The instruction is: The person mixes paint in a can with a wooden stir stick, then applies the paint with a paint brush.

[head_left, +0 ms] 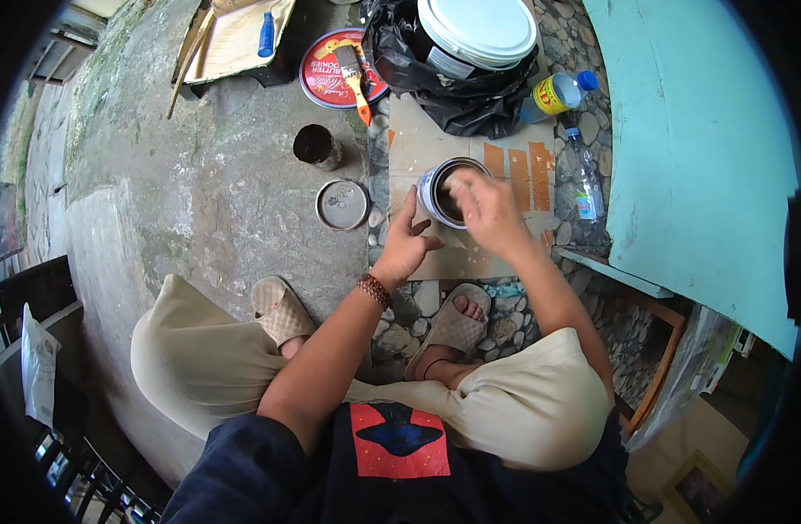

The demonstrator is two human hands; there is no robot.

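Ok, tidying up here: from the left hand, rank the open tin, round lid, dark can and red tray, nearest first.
1. open tin, right beside the left hand.
2. round lid, to its left.
3. dark can, beyond the lid.
4. red tray, farthest, at the top.

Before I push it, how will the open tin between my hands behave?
The tin looks like rigid metal, so it likely slides on the flat cardboard rather than bends. Lidless with dark contents, it may spill if tipped.
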